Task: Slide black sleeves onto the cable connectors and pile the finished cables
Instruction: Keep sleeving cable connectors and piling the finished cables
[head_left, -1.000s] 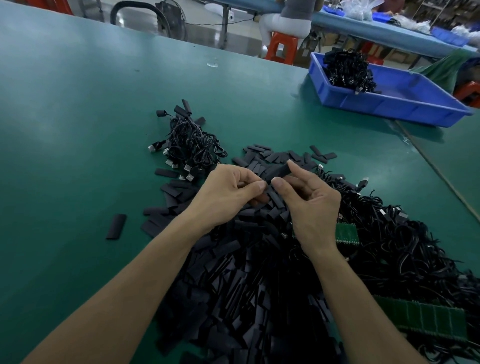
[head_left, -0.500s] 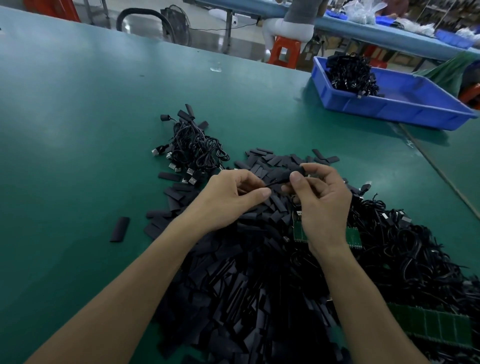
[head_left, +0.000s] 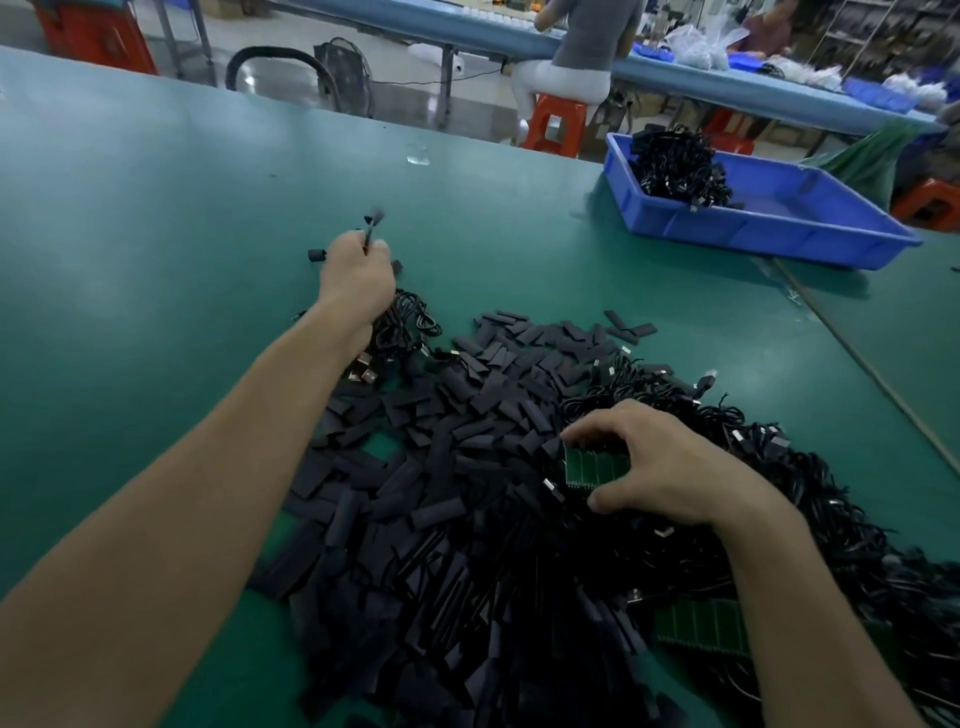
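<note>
Sleeved cable (head_left: 371, 228), light and limp I'd judge and best held by its stiff connector end, is pinched in my left grip (head_left: 356, 275) above the finished pile (head_left: 410, 325), while my right grip (head_left: 670, 467) clasps a green strip (head_left: 595, 465) among the unsleeved cables (head_left: 805, 493).

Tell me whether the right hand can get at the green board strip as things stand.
Probably yes. The right hand arches over the green board strip, fingers above, thumb below. The strip lies atop the cable heap, nothing covering it; the left hand, gripping a cable, is well clear.
</note>
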